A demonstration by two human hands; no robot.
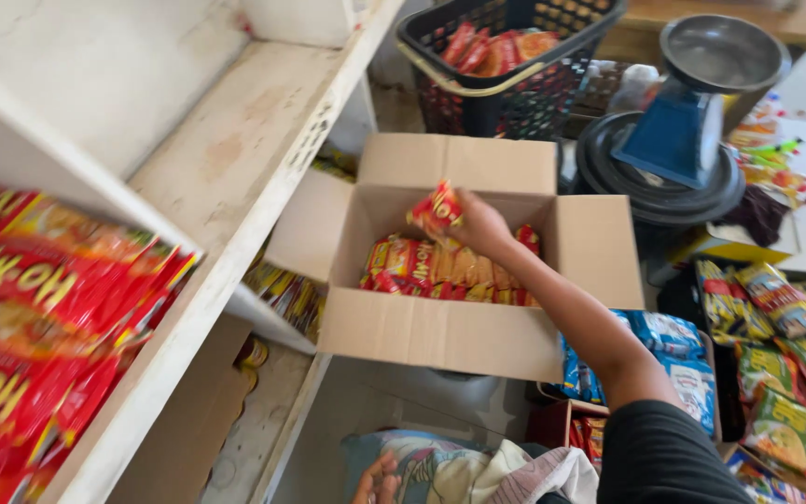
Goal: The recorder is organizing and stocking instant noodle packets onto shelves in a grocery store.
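Item: red and yellow snack packet [437, 207], pinched in the closed fingers of your right hand [479, 224], held just above the open cardboard box [440, 334]. Box contents: rows of like packets [440, 269] standing on edge. Your left hand [377, 480] sits at the near edge, low, on bundled cloth [459, 467]; whether its fingers grip anything, you cannot tell. Left: white shelf [235, 168] with red packets [39, 317] stacked below. Far: black basket [506, 65] of red packets. Far right: blue scale [683, 121] with metal pan.
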